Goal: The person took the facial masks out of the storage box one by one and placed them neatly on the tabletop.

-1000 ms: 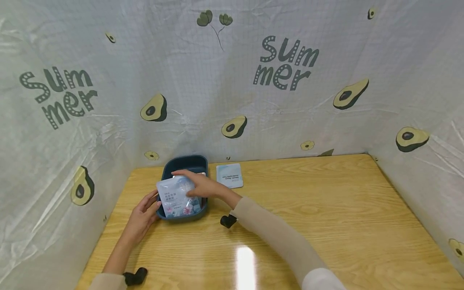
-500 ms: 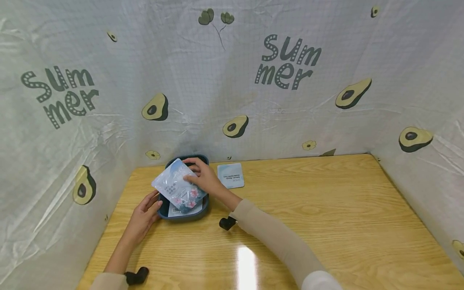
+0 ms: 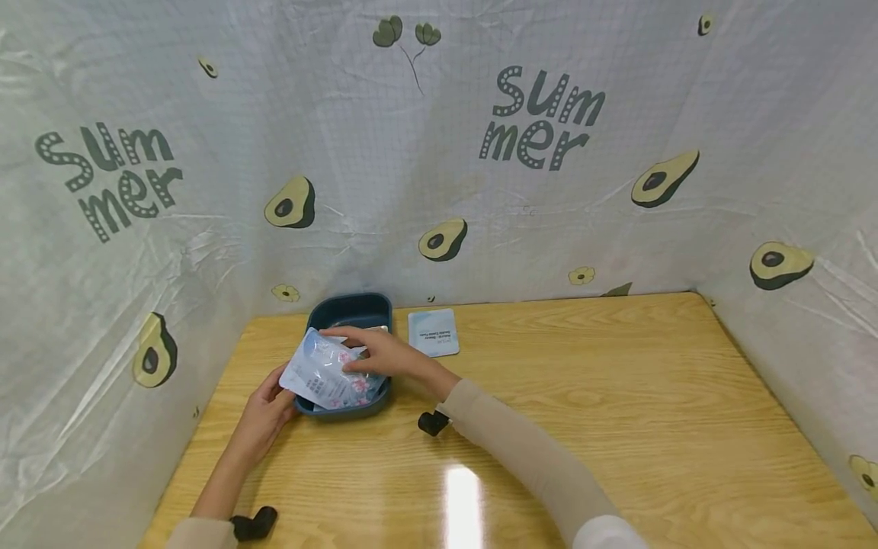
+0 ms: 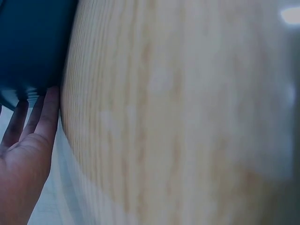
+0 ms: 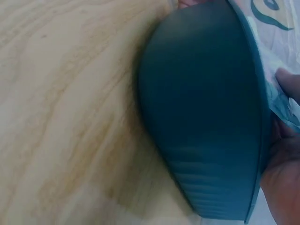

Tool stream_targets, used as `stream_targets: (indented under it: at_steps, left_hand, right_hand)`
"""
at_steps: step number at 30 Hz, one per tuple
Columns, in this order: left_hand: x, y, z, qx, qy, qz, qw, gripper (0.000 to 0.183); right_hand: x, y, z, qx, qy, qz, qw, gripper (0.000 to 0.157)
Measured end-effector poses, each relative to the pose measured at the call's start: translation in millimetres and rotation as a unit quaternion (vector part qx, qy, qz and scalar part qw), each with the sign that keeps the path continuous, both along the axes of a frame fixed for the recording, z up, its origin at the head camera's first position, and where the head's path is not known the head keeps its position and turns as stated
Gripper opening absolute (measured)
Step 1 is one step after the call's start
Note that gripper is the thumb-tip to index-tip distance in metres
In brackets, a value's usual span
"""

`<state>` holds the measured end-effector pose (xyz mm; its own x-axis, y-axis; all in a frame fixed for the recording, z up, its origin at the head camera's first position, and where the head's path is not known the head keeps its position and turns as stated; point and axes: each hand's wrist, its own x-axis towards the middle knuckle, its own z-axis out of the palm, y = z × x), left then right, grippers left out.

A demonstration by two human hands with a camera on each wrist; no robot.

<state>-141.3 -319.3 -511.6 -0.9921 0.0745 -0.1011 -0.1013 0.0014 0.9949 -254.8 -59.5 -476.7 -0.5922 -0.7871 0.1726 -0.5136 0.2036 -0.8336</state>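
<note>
One wooden table (image 3: 583, 396) bears one dark-blue bin (image 5: 201, 103). Of two hands, the left hand (image 3: 267, 408) lays extended fingers against the bin's outer wall, apparently steadying it; the right hand (image 3: 384, 354) pinches one floral packet (image 3: 325, 374), tilted over the bin, presumably for control. One smaller packet (image 3: 433, 332) lies flat alongside.

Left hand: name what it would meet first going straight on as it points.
The left hand would likely meet the dark blue bin first; its fingertips seem to touch it, depth being unclear.
</note>
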Motion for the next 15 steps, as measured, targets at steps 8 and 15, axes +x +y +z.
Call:
stream_targets:
  at_steps: [8,15]
  left_hand:
    - [-4.0,3,-1.7,-0.019,-0.012,0.0,0.9998,0.062]
    - [-1.4,1,-1.7,-0.013,0.013,-0.015,0.9997,0.059]
  right_hand:
    - [-3.6,9,-4.9,-0.091,-0.091,-0.069,0.989,0.068]
    - [-7.6,23,2.0,-0.173,-0.184,-0.083,0.964,0.068]
